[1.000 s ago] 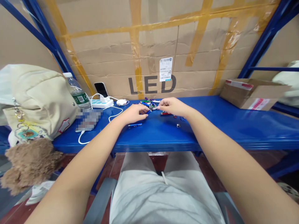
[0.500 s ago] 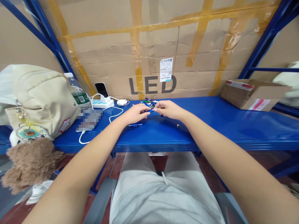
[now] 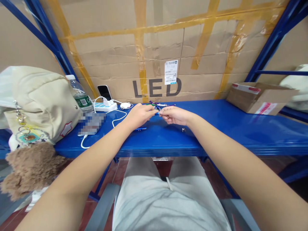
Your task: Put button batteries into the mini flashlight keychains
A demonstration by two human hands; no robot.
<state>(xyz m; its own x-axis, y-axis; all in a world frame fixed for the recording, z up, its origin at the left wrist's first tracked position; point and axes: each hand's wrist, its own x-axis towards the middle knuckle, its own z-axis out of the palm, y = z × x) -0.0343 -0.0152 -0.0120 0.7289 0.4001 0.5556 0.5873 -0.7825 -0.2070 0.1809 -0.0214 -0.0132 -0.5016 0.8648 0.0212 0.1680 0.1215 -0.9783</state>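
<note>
My left hand (image 3: 141, 115) is closed on a small blue pen-like tube (image 3: 157, 113) above the blue table. At its right end my right hand (image 3: 175, 115) pinches a shiny tip between thumb and fingers; whether that is a separate piece cannot be made out. Just behind the hands lies a pile of thin purple, green and white items (image 3: 162, 104), partly hidden. Another blue pen-like tube (image 3: 141, 129) rests on the table near my left wrist. A tiny silver metal piece (image 3: 183, 130) sits below my right wrist.
On the left are a cream bag (image 3: 43, 99), a water bottle (image 3: 82, 98), a power strip (image 3: 105, 106) with white cables and a phone (image 3: 91, 124). An open cardboard box (image 3: 261, 98) stands at the right. A large taped carton (image 3: 115, 61) walls off the back.
My left hand has turned, its fingers now closer together over the tube. My right hand has lowered its fingers onto the tube's right end, showing a shiny tip.
</note>
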